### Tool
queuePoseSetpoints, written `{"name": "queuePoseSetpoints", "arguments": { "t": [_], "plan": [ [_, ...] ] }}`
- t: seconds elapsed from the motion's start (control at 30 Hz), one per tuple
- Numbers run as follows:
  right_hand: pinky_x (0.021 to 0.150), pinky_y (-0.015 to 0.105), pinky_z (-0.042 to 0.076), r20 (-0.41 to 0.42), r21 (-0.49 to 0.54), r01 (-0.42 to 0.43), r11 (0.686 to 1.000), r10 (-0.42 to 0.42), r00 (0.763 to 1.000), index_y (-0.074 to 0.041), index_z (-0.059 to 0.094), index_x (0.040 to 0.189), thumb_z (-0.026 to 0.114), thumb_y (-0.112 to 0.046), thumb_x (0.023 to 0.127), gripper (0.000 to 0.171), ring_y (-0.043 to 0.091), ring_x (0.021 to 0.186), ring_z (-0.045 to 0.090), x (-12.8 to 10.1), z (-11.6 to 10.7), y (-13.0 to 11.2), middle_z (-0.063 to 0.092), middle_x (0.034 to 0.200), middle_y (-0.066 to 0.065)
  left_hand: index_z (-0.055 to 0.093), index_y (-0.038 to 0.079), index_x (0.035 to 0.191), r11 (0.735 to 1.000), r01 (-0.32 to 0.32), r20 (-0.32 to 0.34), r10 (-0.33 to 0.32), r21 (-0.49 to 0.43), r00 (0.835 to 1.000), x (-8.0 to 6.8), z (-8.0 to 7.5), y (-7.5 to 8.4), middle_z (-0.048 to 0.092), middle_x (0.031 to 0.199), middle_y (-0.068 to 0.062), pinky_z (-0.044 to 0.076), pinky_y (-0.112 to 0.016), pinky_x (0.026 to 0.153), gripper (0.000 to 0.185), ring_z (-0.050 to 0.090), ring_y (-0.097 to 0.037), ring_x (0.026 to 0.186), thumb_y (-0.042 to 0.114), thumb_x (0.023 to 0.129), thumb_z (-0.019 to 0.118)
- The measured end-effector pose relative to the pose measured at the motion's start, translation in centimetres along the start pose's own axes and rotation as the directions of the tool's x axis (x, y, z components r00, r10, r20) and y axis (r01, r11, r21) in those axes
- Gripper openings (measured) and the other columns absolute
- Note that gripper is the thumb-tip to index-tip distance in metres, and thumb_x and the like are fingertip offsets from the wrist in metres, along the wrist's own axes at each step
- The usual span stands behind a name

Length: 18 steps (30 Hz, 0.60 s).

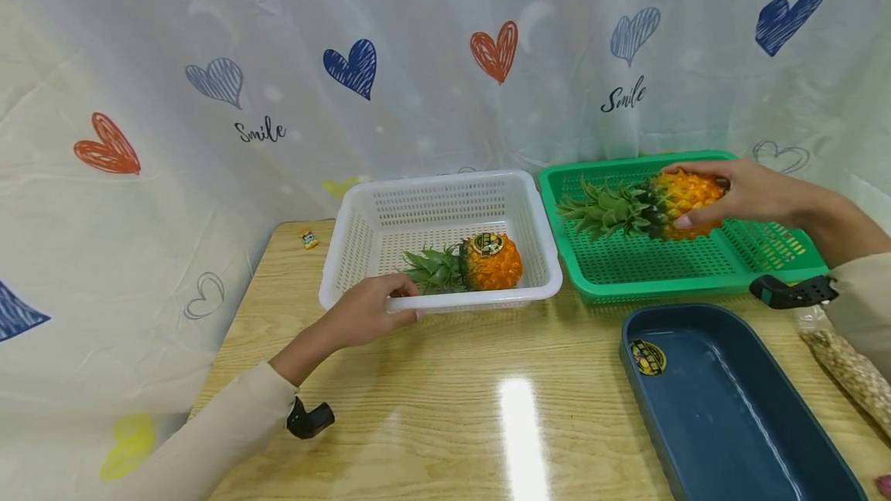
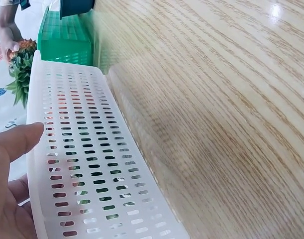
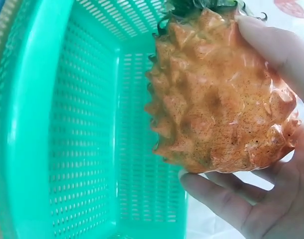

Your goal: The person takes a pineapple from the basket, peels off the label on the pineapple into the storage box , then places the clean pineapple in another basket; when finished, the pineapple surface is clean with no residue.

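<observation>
Blue tray (image 1: 731, 400) nearest; hands grip pineapple (image 1: 678, 203), seemingly white basket (image 1: 445, 211).

1. An orange pineapple (image 1: 678, 203) with a green leafy crown is being held on its side above the green basket (image 1: 703, 273), crown pointing left.
2. A white perforated basket (image 1: 362, 230) is sitting on the wooden table just left of the green one, holding a second pineapple (image 1: 487, 261) lying on its side.
</observation>
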State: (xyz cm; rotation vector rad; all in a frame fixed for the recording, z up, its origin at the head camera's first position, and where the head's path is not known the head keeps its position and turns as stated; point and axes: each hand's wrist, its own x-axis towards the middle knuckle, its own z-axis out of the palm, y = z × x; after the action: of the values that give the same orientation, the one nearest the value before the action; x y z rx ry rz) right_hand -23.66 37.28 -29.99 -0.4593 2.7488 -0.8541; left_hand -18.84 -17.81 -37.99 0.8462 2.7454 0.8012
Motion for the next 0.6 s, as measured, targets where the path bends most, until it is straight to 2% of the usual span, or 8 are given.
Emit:
{"name": "queuePoseSetpoints", "arguments": {
  "t": [0.17,0.3,0.43,0.6],
  "plan": [
    [0.072,0.031,0.051,-0.006,-0.034,-0.028,0.999,0.028,1.0,-0.021,0.03,0.159,0.077,-0.023,0.09,0.083,0.01,0.09,0.063,0.5,-0.4,0.5,0.061,0.122,0.017,0.068,0.019,0.109,1.0,0.004,0.001,-0.004,0.005,1.0,-0.1,0.1,0.0,0.069,0.099,0.008,0.053,-0.035,0.08,0.021,0.064,-0.009,0.089,0.033,0.094,0.073],
    [0.079,0.039,0.05,0.0,-0.068,-0.04,0.997,0.04,0.999,-0.022,0.03,0.159,0.077,-0.027,0.091,0.083,0.008,0.095,0.061,0.8,-0.7,0.9,0.059,0.129,0.019,0.068,0.02,0.109,1.0,0.001,0.002,-0.001,-0.002,1.0,-0.1,0.1,0.0,0.069,0.099,0.008,0.053,-0.035,0.079,0.022,0.064,-0.01,0.089,0.035,0.094,0.072],
    [0.082,0.05,0.05,0.004,-0.087,-0.059,0.995,0.059,0.998,-0.017,0.028,0.16,0.077,-0.03,0.09,0.086,0.021,0.101,0.06,1.4,-0.8,1.3,0.059,0.129,0.023,0.068,0.019,0.109,1.0,-0.002,-0.001,0.002,-0.002,1.0,-0.1,0.1,-0.1,0.069,0.099,0.008,0.053,-0.035,0.079,0.022,0.064,-0.01,0.089,0.033,0.094,0.073],
    [0.08,0.052,0.05,-0.01,-0.13,-0.081,0.988,0.081,0.997,-0.011,0.028,0.16,0.078,-0.034,0.089,0.09,0.035,0.105,0.059,2.3,-0.6,1.8,0.057,0.128,0.027,0.068,0.02,0.11,1.0,-0.002,-0.001,0.002,0.007,1.0,-0.1,0.2,-0.2,0.069,0.099,0.009,0.053,-0.034,0.079,0.022,0.064,-0.009,0.089,0.034,0.094,0.072]
  ]
}}
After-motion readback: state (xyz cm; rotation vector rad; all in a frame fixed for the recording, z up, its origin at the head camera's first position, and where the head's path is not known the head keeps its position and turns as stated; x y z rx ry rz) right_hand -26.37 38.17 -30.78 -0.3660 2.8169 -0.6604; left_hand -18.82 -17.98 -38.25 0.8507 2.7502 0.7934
